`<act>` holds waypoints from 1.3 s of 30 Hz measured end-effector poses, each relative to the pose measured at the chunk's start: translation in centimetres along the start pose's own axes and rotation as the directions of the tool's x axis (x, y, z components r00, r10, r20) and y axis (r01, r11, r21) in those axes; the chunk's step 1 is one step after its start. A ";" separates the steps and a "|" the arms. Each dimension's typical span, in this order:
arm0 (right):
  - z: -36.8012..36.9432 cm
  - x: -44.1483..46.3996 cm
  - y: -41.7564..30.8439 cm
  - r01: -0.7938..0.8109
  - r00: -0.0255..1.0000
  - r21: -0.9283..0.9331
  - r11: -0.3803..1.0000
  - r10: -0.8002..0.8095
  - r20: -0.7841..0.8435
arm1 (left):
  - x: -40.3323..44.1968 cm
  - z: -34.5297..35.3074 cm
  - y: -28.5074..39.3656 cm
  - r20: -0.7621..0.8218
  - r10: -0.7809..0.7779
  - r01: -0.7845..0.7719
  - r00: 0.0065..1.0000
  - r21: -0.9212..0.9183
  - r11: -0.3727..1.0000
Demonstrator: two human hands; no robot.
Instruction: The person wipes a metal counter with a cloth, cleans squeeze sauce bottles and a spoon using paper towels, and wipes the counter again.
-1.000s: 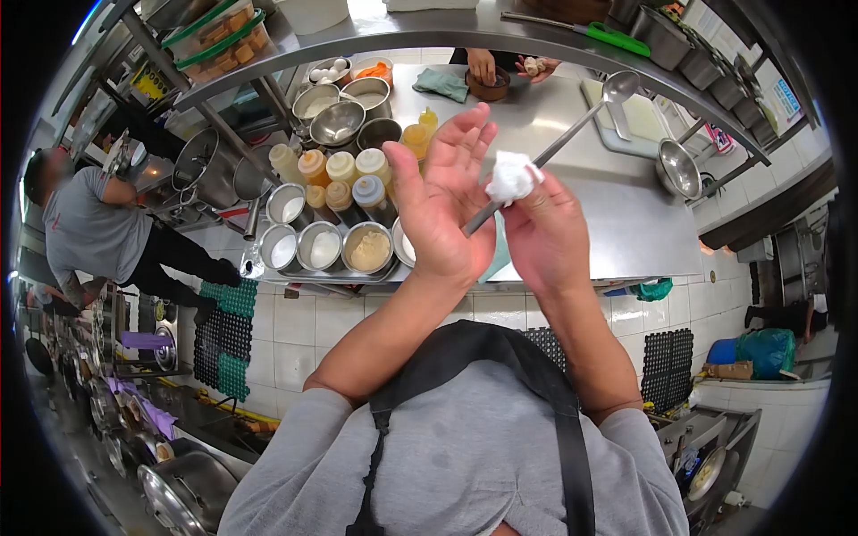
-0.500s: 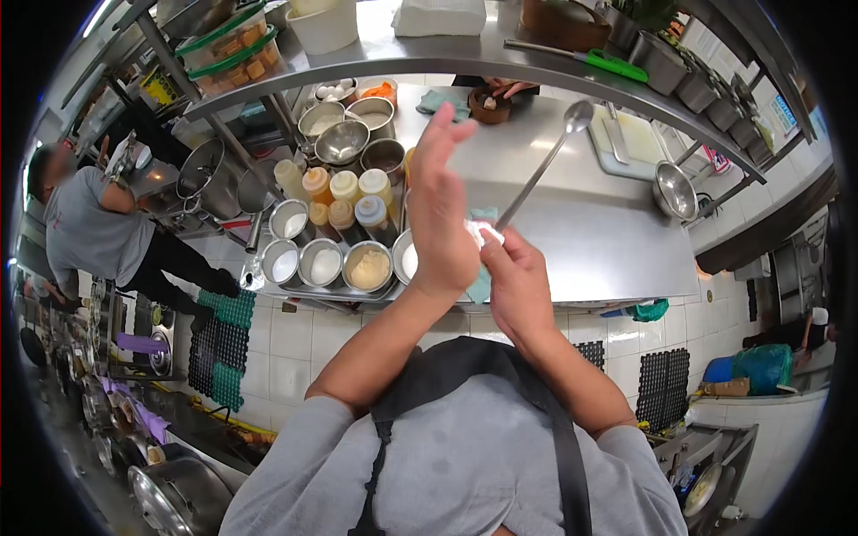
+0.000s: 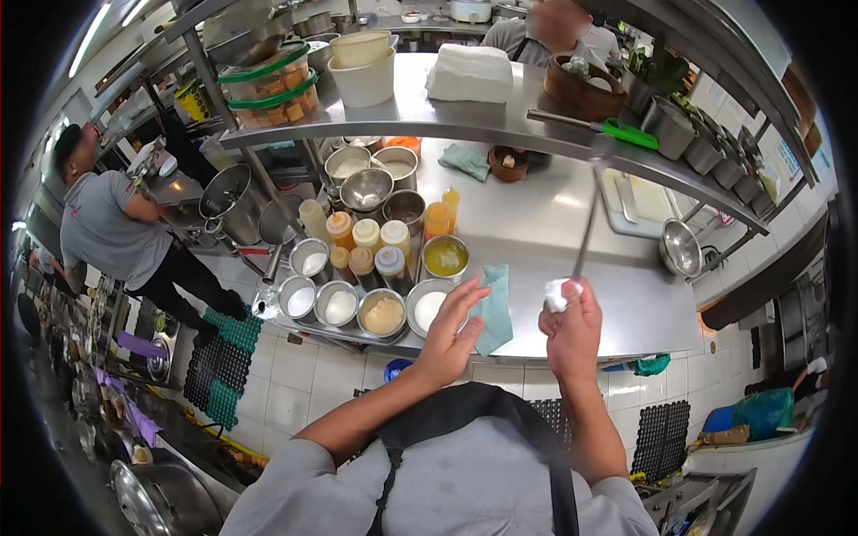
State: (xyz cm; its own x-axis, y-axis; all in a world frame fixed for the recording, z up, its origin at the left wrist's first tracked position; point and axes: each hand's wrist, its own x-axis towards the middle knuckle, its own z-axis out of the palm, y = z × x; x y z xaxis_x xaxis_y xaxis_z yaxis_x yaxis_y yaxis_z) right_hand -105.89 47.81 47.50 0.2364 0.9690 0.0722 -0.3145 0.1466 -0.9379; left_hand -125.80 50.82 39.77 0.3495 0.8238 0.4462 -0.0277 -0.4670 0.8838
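My right hand [image 3: 574,330] is closed around the lower end of a long-handled metal spoon [image 3: 587,228]. The spoon points up and away, and its bowl is blurred by motion. A crumpled white wad, paper or cloth [image 3: 558,295], is also held in that hand, at the thumb. Fingers apart and holding nothing, my left hand [image 3: 451,344] hovers at the counter's front edge. Close to it are a tin of white powder [image 3: 427,308] and a folded green cloth [image 3: 497,308].
Squeeze bottles [image 3: 366,234] and several metal tins stand on the left of the steel counter [image 3: 536,214]. A pot of yellow-green liquid [image 3: 445,257] sits beside them. Overhead runs a shelf [image 3: 393,123]. A knife lies on a cutting board [image 3: 657,201]. A co-worker [image 3: 125,210] stands left.
My hands have separated: the right moved right with the spoon and white wad, the left lowered and drew away. The view tilted up, showing another person behind the shelf.
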 end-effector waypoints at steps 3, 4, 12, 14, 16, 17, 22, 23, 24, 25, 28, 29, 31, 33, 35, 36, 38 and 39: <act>0.9 -1.0 1.5 0.014 0.984 -0.368 0.930 0.053 0.169 | 1.7 -1.0 1.9 0.021 -0.078 0.081 0.997 -0.165 0.983; 1.7 -1.6 1.8 0.068 0.971 -0.434 0.898 0.040 0.236 | 2.3 -1.1 2.7 0.035 -0.121 0.126 0.992 -0.278 0.952; 4.8 -2.0 0.7 0.016 0.888 -0.595 0.804 0.262 0.378 | 3.3 -3.3 5.1 0.064 -0.181 0.191 0.981 -0.418 0.888; 4.2 -1.8 0.2 0.010 0.858 -0.635 0.772 0.319 0.402 | 3.5 -4.5 5.2 -0.016 -0.151 0.118 0.988 -0.547 0.829; 3.6 -2.1 1.4 -0.078 0.892 -0.479 0.874 0.276 0.357 | 4.2 -6.1 5.5 -0.089 -0.108 0.022 0.990 -0.667 0.745; 3.3 -2.0 2.0 -0.118 0.907 -0.393 0.912 0.260 0.330 | 4.4 -6.7 5.6 -0.036 -0.077 0.031 0.996 -0.689 0.724; 3.6 -1.5 2.9 -0.659 0.667 0.182 0.729 0.456 0.589 | 3.9 -6.9 5.5 0.305 0.017 0.230 0.952 -0.752 0.618; 3.9 -1.7 2.9 -0.678 0.624 0.195 0.709 0.415 0.662 | 3.7 -6.7 5.4 0.367 0.028 0.282 0.930 -0.758 0.587; 4.1 -1.9 3.0 -0.697 0.577 0.204 0.687 0.369 0.728 | 3.7 -6.9 5.5 0.381 0.019 0.302 0.924 -0.761 0.575; 4.4 -2.1 3.1 -0.717 0.527 0.209 0.665 0.320 0.787 | 3.6 -7.2 5.5 0.384 0.048 0.287 0.922 -0.761 0.582; 5.3 -2.9 2.3 -0.724 0.532 0.179 0.666 0.373 0.761 | 3.2 -8.3 5.6 0.382 0.085 0.253 0.920 -0.747 0.615; 5.5 -3.1 2.0 -0.721 0.538 0.167 0.672 0.392 0.746 | 3.0 -8.6 6.2 0.379 0.065 0.253 0.923 -0.727 0.638; 6.3 -3.2 0.1 -0.580 0.679 0.118 0.806 0.399 0.616 | 2.6 -9.0 6.3 0.381 0.011 0.275 0.924 -0.686 0.674; 6.4 -1.3 -1.1 -0.323 0.807 -0.020 0.946 0.287 0.516 | 2.5 -9.6 5.4 0.385 -0.057 0.312 0.921 -0.641 0.701; 7.4 1.5 -3.7 -0.123 0.920 -0.238 0.963 0.200 0.337 | 1.6 -10.5 4.2 0.442 -0.137 0.373 0.887 -0.508 0.776; 8.4 3.3 -5.1 -0.005 0.969 -0.453 0.892 0.117 0.220 | 1.0 -10.9 3.6 0.464 -0.179 0.400 0.867 -0.435 0.807; 9.8 7.9 -6.6 0.147 0.979 -0.627 0.765 -0.024 0.201 | -0.5 -11.6 2.2 0.540 -0.194 0.435 0.819 -0.364 0.824; 11.1 9.9 -7.5 0.098 0.986 -0.617 0.781 0.009 0.168 | -1.2 -11.8 1.8 0.580 -0.201 0.452 0.790 -0.328 0.830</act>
State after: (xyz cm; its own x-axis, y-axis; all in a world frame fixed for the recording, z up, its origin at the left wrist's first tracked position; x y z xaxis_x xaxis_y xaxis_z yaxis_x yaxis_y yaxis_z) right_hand -111.33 58.50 59.04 0.0762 0.9899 0.1196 0.3451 0.0863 -0.9346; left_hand -137.35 52.76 42.48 0.8243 0.5584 0.0933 -0.1720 0.0899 0.9810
